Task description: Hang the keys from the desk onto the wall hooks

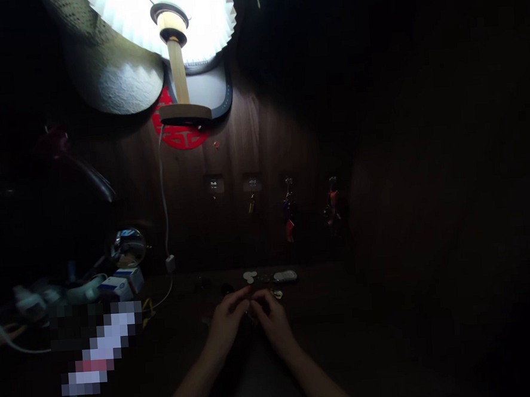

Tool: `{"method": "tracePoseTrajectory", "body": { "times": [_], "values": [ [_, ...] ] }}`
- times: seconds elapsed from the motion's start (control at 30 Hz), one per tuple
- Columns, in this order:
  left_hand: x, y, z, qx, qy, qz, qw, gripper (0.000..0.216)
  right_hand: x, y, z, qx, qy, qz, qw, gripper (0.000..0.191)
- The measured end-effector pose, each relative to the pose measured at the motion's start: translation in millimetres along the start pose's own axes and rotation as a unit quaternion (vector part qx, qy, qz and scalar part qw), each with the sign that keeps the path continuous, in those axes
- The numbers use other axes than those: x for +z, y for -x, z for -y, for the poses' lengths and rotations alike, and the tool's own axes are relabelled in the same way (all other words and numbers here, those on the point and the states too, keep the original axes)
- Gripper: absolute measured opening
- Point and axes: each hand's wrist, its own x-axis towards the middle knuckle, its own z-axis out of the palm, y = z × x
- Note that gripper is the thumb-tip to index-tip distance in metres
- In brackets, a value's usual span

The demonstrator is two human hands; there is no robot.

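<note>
My left hand [230, 317] and my right hand [271, 318] meet low in the middle of the view, over a dark wooden surface [325, 293]. Both have thumb and fingers drawn together at the tips. Something small seems to sit between them, too dark to make out. Just beyond the fingers lie several pale round discs [250, 276] and an oval, silvery object [285, 276]. A small yellowish piece [277, 294] rests close to my right fingertips.
A lit lamp [178, 66] with a pleated shade hangs above; its white cord [163, 193] runs down at left. Small boxes [122, 283] and a round mirror [128, 246] stand left. Keys [251, 205] and other items hang from wall hooks [288, 180]. The right side is very dark.
</note>
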Motion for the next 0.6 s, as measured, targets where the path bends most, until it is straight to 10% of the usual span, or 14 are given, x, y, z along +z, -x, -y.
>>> {"method": "tracePoseTrajectory", "body": {
  "times": [0.3,0.6],
  "values": [
    [-22,3,10,0.028,-0.062,-0.002,0.998,0.037,-2,0,4,-0.001,0.008,-0.003,1.0,0.015],
    [-95,13,33,0.055,-0.217,-0.08,0.971,0.031,-4,-1,0,0.008,0.028,-0.036,0.999,0.019]
  ]
}}
